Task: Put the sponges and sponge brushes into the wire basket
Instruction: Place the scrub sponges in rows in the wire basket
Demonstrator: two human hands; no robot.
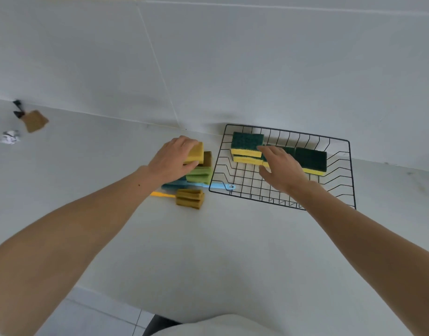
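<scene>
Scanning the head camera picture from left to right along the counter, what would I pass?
Crumpled paper ball → brown pad → left hand on a yellow sponge → wire basket, with the right hand over it.

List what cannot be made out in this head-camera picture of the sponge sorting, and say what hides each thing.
- Middle sponge in the basket: mostly covered by the right hand.
- Sponge under the left hand: its far side and the grip are hidden by the hand.
- Blue brush: its head lies behind the left hand and green sponge.
- Basket's near right rim: crossed by the right forearm.
- Dark items far left: too small and blurred.
</scene>
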